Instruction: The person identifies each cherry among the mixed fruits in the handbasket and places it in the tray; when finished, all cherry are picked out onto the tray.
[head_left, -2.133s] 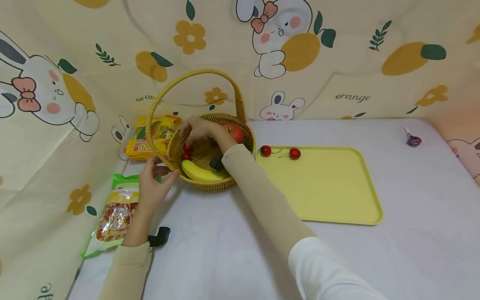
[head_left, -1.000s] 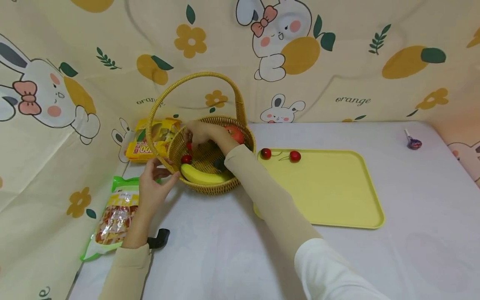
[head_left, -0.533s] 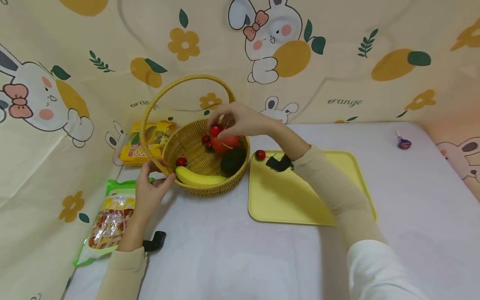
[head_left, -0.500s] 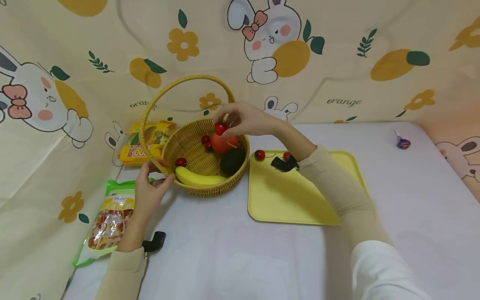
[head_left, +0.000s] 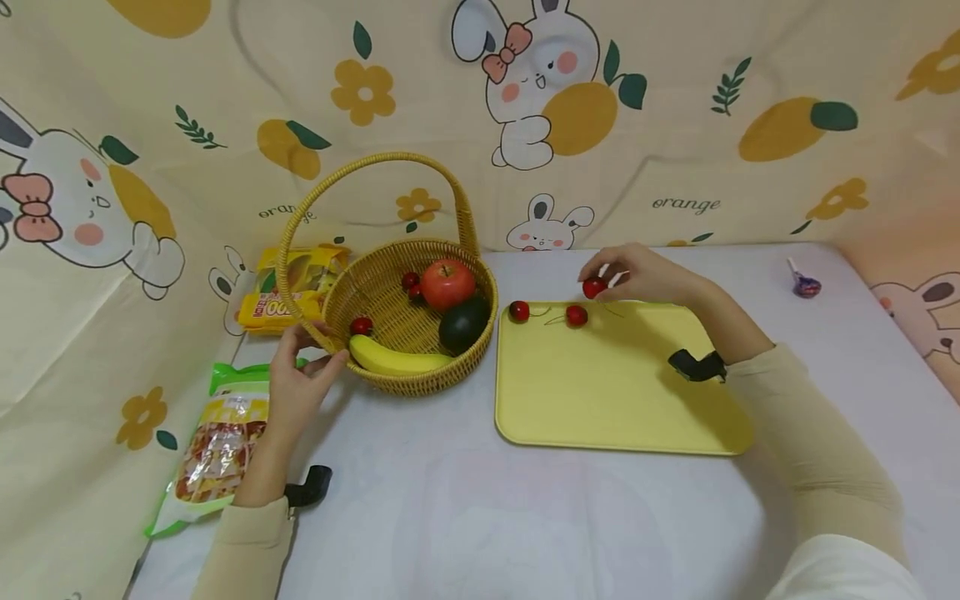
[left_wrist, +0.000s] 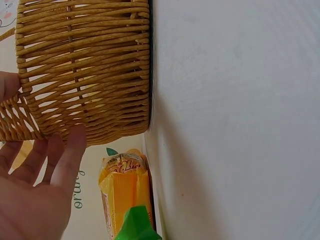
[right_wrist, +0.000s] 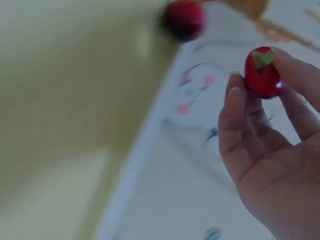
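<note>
We see the left hand (head_left: pixel 303 377) left of centre, gripping the round yellow woven basket (head_left: pixel 417 384) at its rim; a careless tug there could tip it. Farther off, right of centre, the right hand (head_left: pixel 639 272) pinches a glossy red cherry (head_left: pixel 594 288) near the flat yellow tray's (head_left: pixel 600 392) far edge; slack fingers could, we judge, drop it outside.

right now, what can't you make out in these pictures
Held cherry, head view: partly hidden by right hand.
Basket, left wrist view: inside mostly hidden by its wall.
Upper cherry, right wrist view: stem lost in blur.
Snack bag, head view: right side behind left forearm.
Lollipop, head view: print too small.
</note>
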